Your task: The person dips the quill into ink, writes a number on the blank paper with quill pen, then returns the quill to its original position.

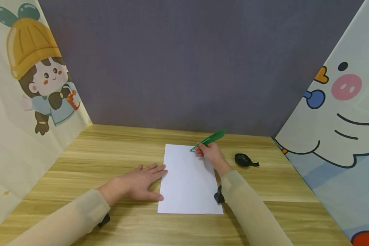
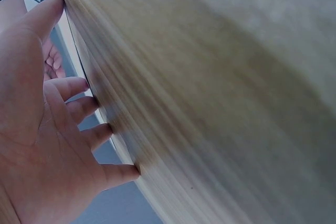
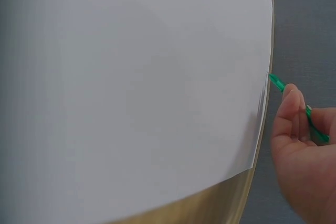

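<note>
A blank white sheet of paper (image 1: 187,184) lies on the wooden table. My right hand (image 1: 211,152) pinches a green pen (image 1: 214,137) with a leaf- or feather-shaped end near the sheet's far right corner. The pen's tip points down at the paper; whether it touches is hard to tell. In the right wrist view the same pen (image 3: 276,83) sticks out past the fingertips. My left hand (image 1: 141,182) lies spread at the sheet's left edge, its fingertips and thumb tip on that edge. From the left wrist, the hand (image 2: 52,145) shows straight, parted fingers.
A black bulb-shaped thing with a narrow neck (image 1: 243,160) lies right of my right hand. A grey panel (image 1: 184,68) rises behind the wooden table (image 1: 126,147). Printed cartoon panels stand at left (image 1: 6,136) and right (image 1: 356,136).
</note>
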Tool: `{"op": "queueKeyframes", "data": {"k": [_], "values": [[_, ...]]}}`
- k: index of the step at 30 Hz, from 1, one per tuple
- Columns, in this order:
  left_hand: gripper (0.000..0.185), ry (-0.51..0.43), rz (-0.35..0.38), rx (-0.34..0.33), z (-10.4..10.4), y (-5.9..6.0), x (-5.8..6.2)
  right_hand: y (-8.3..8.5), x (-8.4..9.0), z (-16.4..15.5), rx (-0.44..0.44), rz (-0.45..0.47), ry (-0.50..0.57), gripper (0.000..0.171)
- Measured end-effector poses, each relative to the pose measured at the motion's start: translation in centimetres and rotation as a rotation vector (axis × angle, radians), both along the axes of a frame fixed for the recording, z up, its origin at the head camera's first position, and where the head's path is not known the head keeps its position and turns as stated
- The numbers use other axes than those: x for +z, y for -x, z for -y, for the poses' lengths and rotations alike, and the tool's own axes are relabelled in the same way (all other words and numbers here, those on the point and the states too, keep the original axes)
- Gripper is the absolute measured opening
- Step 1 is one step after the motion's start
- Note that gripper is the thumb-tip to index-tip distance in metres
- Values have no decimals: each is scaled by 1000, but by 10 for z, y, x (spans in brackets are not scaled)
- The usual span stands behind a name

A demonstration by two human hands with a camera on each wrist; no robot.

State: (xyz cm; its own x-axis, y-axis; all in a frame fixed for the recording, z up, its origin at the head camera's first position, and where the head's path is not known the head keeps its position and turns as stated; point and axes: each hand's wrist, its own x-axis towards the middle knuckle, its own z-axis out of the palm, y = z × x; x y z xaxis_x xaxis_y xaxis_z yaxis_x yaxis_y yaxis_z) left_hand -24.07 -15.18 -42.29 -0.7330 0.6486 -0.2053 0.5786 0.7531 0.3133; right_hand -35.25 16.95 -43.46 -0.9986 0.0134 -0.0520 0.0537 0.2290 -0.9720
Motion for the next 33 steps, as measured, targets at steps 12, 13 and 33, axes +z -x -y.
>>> {"op": "queueKeyframes", "data": {"k": [12,13,33], "values": [[101,1,2,3,-1,0,1,-2,1,-1,11,1,-8,32],[101,3,1,3,-1,0,1,-3,1,-1,13,0,-10,32],[100,1,4,3,-2,-1,2,-2,-1,-2,48,14,-8,30]]}}
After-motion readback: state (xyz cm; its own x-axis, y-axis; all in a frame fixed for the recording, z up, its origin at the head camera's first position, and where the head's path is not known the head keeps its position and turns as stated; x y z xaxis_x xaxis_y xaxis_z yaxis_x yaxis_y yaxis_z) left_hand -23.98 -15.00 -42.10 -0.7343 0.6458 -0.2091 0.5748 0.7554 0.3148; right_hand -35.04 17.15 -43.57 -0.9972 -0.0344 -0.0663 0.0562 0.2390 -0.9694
